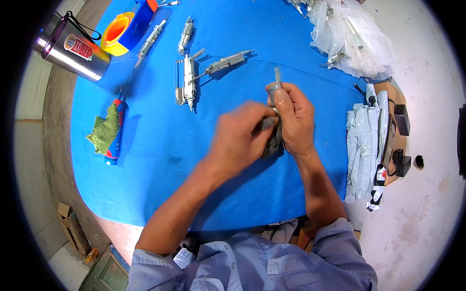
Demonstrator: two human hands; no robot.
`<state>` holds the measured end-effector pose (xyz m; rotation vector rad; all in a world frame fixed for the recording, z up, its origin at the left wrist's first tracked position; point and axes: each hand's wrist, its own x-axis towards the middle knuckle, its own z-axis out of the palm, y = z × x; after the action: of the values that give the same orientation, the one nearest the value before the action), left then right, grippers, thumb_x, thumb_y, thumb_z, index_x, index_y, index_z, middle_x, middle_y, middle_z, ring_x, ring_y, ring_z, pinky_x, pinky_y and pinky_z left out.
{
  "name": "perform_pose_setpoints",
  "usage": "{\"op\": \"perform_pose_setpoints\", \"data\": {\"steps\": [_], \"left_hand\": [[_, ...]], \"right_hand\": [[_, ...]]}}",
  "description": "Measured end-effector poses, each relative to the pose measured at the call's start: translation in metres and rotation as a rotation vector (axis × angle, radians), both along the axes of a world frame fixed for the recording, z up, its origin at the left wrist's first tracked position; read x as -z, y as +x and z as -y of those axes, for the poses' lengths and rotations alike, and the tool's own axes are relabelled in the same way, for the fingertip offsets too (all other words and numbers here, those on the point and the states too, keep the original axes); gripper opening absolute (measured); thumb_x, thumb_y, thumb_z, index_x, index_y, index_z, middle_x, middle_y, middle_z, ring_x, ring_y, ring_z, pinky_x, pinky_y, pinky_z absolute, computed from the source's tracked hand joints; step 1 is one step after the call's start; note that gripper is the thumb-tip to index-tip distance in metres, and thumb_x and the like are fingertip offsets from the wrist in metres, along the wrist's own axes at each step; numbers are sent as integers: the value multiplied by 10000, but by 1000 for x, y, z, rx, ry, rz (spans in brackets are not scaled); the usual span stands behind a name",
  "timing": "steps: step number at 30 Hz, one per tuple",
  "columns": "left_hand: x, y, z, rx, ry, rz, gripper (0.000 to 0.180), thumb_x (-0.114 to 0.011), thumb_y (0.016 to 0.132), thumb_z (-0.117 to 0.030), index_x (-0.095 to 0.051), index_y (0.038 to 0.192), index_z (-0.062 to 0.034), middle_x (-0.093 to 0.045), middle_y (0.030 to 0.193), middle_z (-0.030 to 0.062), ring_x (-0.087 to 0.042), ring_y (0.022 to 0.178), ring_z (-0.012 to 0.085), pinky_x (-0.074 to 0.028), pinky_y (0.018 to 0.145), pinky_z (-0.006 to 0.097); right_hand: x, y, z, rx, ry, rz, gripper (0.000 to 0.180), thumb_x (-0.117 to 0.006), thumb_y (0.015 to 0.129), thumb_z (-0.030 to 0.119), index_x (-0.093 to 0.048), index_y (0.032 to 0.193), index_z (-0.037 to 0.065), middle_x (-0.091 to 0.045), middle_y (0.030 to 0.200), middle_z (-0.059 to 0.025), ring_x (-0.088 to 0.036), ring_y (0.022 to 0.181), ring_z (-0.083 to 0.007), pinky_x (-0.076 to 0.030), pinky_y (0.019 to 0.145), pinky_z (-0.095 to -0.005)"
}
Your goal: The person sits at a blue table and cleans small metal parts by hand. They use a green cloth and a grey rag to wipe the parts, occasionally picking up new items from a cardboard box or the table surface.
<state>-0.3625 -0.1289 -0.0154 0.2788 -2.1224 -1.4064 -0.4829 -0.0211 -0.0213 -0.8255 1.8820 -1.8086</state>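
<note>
My right hand is closed round a slim grey metal part, held upright with the thumb pressed along it. My left hand, smeared by motion, comes against the part's lower end. Its fingers are bent over a dark grey rag that hangs between the two hands. How the rag wraps the part is hidden by my fingers. Beyond my left hand, several similar grey metal assemblies lie on the blue cloth, among them one with a frame and one lying slantwise.
A steel tumbler, a yellow-and-blue tape dispenser and a blue tube with a green rag stand or lie at left. Bubble wrap sits far right. Silvery plastic bags and a cardboard box line the right edge.
</note>
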Motion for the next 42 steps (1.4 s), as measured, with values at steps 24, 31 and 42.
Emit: {"op": "perform_pose_setpoints", "data": {"steps": [24, 31, 42], "left_hand": [[6, 3, -14, 141, -78, 7, 198, -772, 824, 20, -697, 1002, -22, -691, 908, 138, -706, 765, 308, -552, 659, 394], [6, -1, -1, 32, -40, -36, 161, -770, 855, -10, -723, 1009, -20, -720, 889, 129, -719, 764, 265, -547, 661, 360], [-7, 1, 18, -227, 93, 21, 99, -751, 976, -93, -732, 1029, -11, -700, 811, 46, -633, 731, 88, -509, 638, 270]], "right_hand": [[-4, -8, -4, -10, -64, 317, 349, -563, 1115, 313, -745, 1094, 15, -552, 745, 60, -454, 662, -12, -358, 565, -225], [-3, -9, -3, -5, -68, 271, 342, -582, 1107, 316, -747, 1100, 17, -584, 766, 56, -492, 678, -17, -384, 577, -219], [-4, 9, 1, -122, 40, 10, 368, -550, 1119, 297, -736, 1177, -14, -689, 916, 1, -586, 840, -63, -489, 716, -259]]}}
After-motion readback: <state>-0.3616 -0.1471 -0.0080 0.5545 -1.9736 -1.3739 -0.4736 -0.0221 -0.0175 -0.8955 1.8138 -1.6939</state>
